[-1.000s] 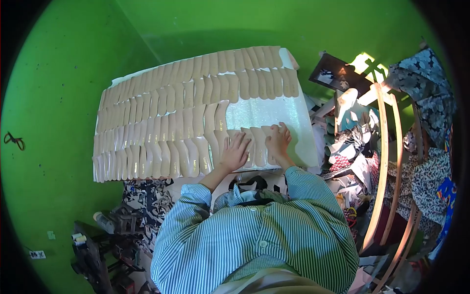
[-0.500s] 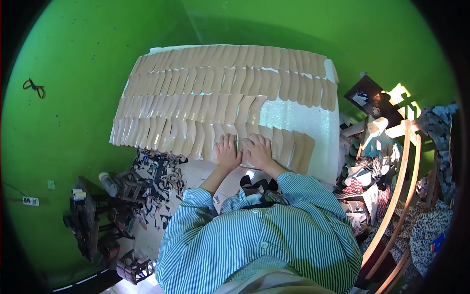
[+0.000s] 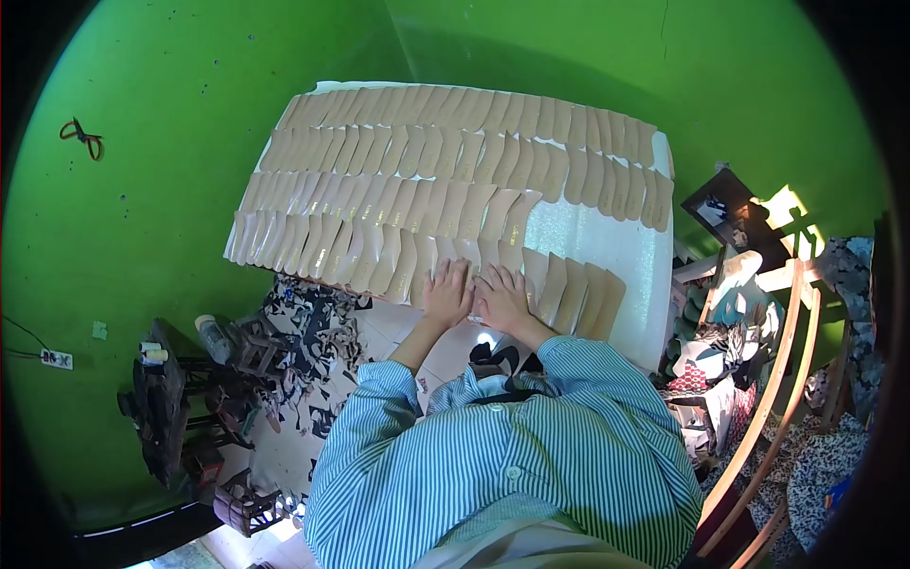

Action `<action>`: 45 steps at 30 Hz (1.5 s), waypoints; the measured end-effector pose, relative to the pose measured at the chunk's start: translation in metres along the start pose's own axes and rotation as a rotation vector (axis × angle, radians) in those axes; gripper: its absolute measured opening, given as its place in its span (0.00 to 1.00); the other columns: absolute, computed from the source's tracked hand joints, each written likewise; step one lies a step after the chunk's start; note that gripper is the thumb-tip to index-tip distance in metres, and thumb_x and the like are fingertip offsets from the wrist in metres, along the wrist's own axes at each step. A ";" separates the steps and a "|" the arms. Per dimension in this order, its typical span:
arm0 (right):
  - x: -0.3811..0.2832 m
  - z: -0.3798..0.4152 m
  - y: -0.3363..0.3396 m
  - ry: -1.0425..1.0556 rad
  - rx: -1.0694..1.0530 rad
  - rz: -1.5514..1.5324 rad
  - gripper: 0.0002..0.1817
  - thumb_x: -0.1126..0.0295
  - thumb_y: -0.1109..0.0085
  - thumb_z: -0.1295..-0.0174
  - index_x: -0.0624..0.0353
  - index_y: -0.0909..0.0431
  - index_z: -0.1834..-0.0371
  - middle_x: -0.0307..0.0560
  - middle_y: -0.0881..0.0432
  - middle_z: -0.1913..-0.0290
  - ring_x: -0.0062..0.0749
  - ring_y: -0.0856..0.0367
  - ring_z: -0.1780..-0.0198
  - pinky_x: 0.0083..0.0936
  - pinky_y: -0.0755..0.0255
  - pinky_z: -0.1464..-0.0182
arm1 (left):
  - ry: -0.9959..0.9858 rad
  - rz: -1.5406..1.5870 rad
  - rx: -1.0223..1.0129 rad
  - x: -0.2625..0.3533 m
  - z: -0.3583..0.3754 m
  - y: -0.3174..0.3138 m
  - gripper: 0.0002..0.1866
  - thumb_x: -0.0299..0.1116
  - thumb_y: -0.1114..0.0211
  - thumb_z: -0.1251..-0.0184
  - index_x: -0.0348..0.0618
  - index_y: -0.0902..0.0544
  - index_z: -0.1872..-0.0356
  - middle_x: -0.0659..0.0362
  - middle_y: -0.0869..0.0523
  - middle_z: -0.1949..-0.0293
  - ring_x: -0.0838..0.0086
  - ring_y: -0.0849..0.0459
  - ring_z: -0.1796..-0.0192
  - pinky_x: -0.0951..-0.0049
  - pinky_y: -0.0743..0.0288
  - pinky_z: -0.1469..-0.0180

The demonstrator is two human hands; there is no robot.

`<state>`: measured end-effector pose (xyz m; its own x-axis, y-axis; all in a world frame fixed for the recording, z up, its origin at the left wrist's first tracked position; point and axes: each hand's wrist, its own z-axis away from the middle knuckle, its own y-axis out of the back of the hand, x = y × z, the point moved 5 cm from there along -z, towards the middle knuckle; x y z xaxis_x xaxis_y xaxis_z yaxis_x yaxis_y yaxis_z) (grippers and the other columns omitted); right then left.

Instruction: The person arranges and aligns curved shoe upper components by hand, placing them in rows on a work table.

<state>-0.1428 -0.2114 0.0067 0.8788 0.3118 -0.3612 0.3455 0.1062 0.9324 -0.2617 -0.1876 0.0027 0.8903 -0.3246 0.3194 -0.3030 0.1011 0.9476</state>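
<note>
Tan shoe insoles (image 3: 408, 194), some with gold print, overlap in several rows across a white-topped table (image 3: 640, 294). My left hand (image 3: 447, 294) lies on the front row at the near edge, its fingers stretched forward over the insoles. Close beside it, my right hand (image 3: 502, 296) rests on the same row, fingers extended and slightly apart. Both palms face down, and the insoles right under them are partly covered. To the right of my hands, the front-row insoles (image 3: 597, 294) fan out toward the table's right side.
Fabric scraps (image 3: 318, 351) litter the floor at left, near a dark sewing-machine-like stand (image 3: 161, 408). On the right are curved wooden rails (image 3: 773, 379) and piled cloth (image 3: 706, 365). Scissors (image 3: 81, 139) hang on the green wall (image 3: 190, 190).
The view has shifted, so the table appears farther right and slightly tilted. My hands have drawn slightly closer together and stay flat on the front row of insoles.
</note>
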 end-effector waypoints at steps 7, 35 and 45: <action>-0.011 -0.007 -0.002 0.048 0.046 0.009 0.26 0.60 0.50 0.49 0.49 0.33 0.43 0.57 0.46 0.35 0.48 0.52 0.33 0.53 0.61 0.37 | -0.041 -0.109 0.017 -0.024 0.001 0.005 0.27 0.40 0.50 0.43 0.49 0.38 0.40 0.58 0.39 0.36 0.64 0.46 0.32 0.42 0.59 0.37; -0.005 -0.006 -0.014 -0.021 -0.077 0.095 0.30 0.58 0.48 0.48 0.39 0.39 0.38 0.53 0.50 0.33 0.44 0.50 0.33 0.57 0.60 0.37 | 0.080 -0.102 -0.115 -0.027 0.003 -0.004 0.28 0.45 0.52 0.41 0.54 0.40 0.37 0.61 0.46 0.32 0.60 0.52 0.30 0.34 0.62 0.39; -0.008 -0.004 -0.011 -0.036 -0.096 0.099 0.29 0.58 0.49 0.47 0.40 0.39 0.38 0.53 0.51 0.32 0.44 0.51 0.33 0.57 0.61 0.37 | 0.071 -0.092 -0.102 -0.028 0.005 -0.006 0.28 0.44 0.52 0.43 0.52 0.40 0.39 0.59 0.46 0.33 0.58 0.51 0.31 0.33 0.59 0.41</action>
<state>-0.1549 -0.2116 -0.0009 0.9187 0.2918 -0.2663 0.2252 0.1670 0.9599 -0.2865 -0.1840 -0.0118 0.9357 -0.2694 0.2277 -0.1866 0.1699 0.9676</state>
